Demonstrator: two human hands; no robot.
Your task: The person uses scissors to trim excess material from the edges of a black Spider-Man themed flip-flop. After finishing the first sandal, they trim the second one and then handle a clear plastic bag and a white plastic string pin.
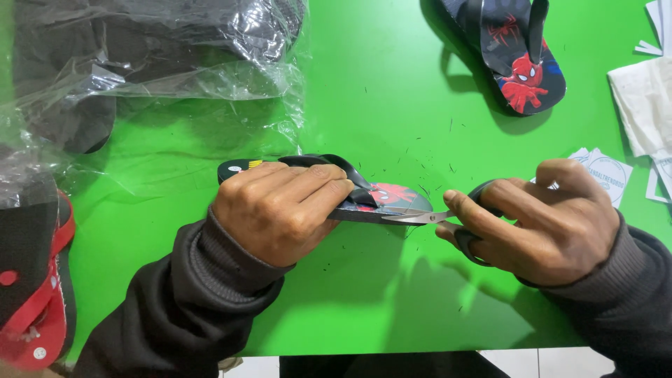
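Observation:
My left hand grips a small dark flip-flop with a red figure print, held on its edge just above the green table. My right hand holds dark-handled scissors. The blades point left and touch the sandal's lower edge near its front end. Tiny black trimmings lie scattered on the table around the sandal. Both arms wear dark sleeves.
A matching flip-flop lies at the top right. Clear plastic bags with dark sandals fill the top left. Red and black sandals sit at the left edge. White cloth and paper tags lie at the right.

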